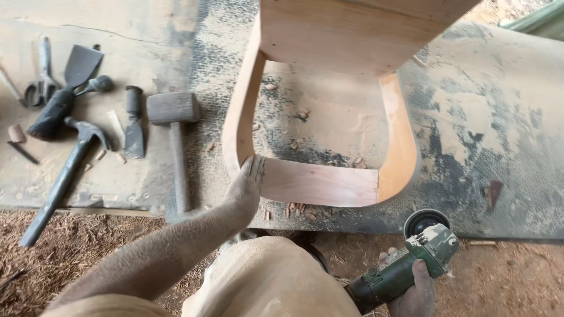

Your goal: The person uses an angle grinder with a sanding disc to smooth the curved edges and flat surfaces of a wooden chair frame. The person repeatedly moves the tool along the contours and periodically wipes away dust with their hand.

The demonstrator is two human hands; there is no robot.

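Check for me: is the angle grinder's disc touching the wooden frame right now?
No. The right hand holds the angle grinder low, clear of the wooden frame, which only the left hand touches.

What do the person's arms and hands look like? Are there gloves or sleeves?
No gloves and no sleeves show. The left hand and its long forearm are bare and coated in fine sawdust. The right hand is bare and dusty too, with only its fingers and knuckles in view. No rings, watch or bands can be seen.
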